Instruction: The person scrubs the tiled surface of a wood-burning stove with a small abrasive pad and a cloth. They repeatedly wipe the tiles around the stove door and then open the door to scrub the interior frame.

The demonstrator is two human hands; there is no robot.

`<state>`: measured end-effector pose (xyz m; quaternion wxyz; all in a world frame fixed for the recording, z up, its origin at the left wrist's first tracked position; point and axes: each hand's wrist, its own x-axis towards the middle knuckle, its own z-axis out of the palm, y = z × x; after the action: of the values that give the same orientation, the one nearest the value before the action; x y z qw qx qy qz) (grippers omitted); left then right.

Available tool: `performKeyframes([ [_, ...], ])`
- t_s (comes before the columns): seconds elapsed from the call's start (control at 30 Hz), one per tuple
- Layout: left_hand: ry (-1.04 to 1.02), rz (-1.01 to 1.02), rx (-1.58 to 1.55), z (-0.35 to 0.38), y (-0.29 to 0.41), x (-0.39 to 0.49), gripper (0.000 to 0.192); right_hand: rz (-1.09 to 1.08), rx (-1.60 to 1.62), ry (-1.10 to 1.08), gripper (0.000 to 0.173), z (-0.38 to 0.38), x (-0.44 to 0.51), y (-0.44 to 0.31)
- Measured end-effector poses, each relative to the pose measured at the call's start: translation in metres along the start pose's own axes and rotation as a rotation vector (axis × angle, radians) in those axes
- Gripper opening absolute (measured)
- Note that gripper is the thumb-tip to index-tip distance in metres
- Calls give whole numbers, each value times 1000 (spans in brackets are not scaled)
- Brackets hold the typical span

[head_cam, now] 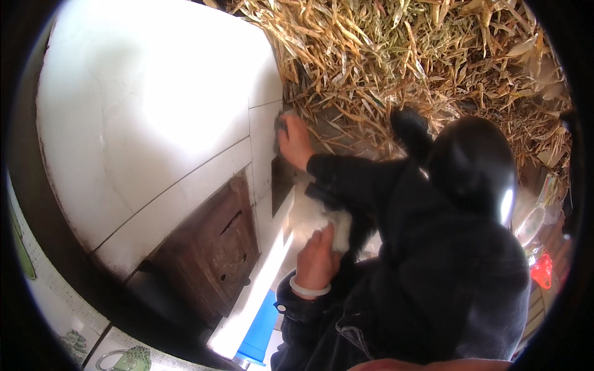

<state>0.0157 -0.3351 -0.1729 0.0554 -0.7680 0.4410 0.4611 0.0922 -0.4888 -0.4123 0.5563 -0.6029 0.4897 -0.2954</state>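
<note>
A stove faced with white tiles [185, 199] fills the left side, with a rusty brown metal door [218, 246] in its front. My right hand [295, 141] reaches to the stove's edge, its fingers bent over a small dark object [280, 124] pressed against the tiles. What this object is I cannot make out. Just below that hand is a dark rectangular opening [281, 182]. My left hand [317, 259], with a white bracelet [309, 289] on the wrist, is lower, its fingers curled beside a blurred pale thing [342, 231]. Whether it grips this is unclear.
Dry stalks and leaves [394, 55] are heaped beyond the stove. A blue object [257, 329] stands by its lower corner. Patterned tiles [74, 310] run along the lower left. At far right lie a red plastic bag [541, 270] and other litter.
</note>
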Motion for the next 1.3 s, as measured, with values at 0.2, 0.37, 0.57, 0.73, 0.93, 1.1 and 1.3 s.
performKeyframes([
  [0.2,65,44,-21,-1,2,-1,57,-14,-19,10,36,-3,7,-7],
  [0.37,68,52,-5,0,7,-2,57,-19,33,142,32,-5,9,-6],
  [0.57,47,41,25,0,10,0,57,-87,55,46,31,5,10,13],
  [0.73,79,59,10,1,14,-1,57,-10,19,49,32,3,12,14],
  [0.93,31,19,13,-1,15,0,54,-19,27,-114,30,-1,5,4],
  [1.1,55,29,14,0,17,-2,54,50,56,14,31,5,5,13],
  [1.3,65,28,24,0,16,-3,55,5,31,-78,31,-2,4,4],
])
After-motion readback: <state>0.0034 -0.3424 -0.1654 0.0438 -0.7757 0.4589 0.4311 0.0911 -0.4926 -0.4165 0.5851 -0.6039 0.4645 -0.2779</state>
